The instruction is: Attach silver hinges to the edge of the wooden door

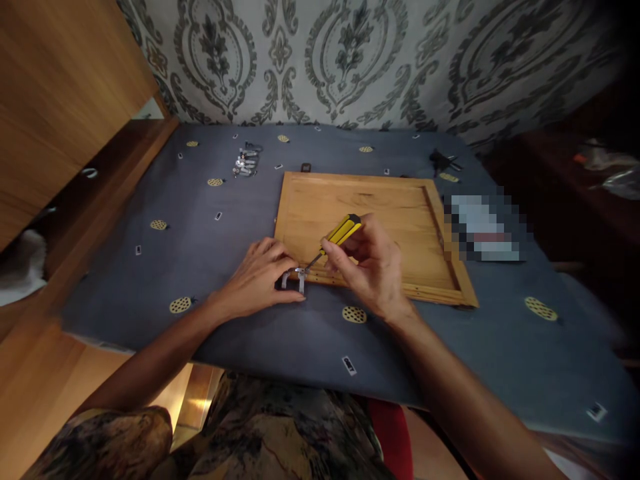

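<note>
Metal fitting (302, 281) pinched between half-spread left fingers (289, 296), at near edge of wooden panel (370, 213). Screwdriver (342, 233) in closed right fingers (341, 261), tip at fitting; driving looks unfinished. Loose metal pieces (245, 162) beyond left fingers, on bench (250, 220), unfitted.

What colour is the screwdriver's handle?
Yellow with black; the screwdriver's handle shows best in the head view, held in the right hand.

12 o'clock: pale patterned backdrop (280, 63), wallpaper or fabric, cannot tell. 10 o'clock: wooden cabinet (65, 87). Centre: desk (125, 287) under blue-grey cloth (240, 220), printed with yellow pineapples (180, 305). Between 2 and 3: dark furniture (560, 160), outline unclear. Between 7 and 8: bright glint (201, 404) below desk edge.
</note>
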`<state>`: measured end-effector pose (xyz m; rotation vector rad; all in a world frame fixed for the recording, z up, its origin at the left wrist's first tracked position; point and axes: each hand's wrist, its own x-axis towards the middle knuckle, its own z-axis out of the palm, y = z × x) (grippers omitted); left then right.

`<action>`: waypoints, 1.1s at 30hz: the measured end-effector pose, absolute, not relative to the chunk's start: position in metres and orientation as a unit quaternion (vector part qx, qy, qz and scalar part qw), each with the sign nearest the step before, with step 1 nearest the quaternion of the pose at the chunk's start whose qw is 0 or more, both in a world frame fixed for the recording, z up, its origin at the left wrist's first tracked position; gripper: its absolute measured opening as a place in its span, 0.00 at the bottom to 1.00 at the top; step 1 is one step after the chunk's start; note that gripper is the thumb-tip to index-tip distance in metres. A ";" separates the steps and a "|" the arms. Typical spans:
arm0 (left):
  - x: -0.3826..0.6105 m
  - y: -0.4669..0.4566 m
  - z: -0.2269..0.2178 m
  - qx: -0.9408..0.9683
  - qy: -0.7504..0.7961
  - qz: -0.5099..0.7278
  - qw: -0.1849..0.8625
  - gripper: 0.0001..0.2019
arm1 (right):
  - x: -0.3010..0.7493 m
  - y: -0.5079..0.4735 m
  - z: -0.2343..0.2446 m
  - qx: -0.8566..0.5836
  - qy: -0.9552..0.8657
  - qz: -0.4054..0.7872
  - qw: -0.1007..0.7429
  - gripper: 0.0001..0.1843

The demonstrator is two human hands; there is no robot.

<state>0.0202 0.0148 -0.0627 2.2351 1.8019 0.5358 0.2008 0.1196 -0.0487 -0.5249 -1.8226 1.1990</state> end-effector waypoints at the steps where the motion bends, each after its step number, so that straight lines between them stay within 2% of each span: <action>1: 0.020 0.015 -0.063 0.760 0.614 0.184 0.110 0.22 | 0.201 0.120 -0.049 -0.209 -0.731 0.481 0.437 0.19; 10: 0.019 0.017 -0.063 0.767 0.607 0.186 0.096 0.19 | 0.201 0.119 -0.049 -0.224 -0.731 0.480 0.430 0.19; 19: 0.021 0.016 -0.060 0.760 0.610 0.191 0.116 0.16 | 0.204 0.118 -0.041 -0.236 -0.688 0.496 0.474 0.18; 33: 0.020 0.017 -0.061 0.765 0.605 0.189 0.110 0.18 | 0.202 0.113 -0.047 -0.218 -0.688 0.513 0.464 0.15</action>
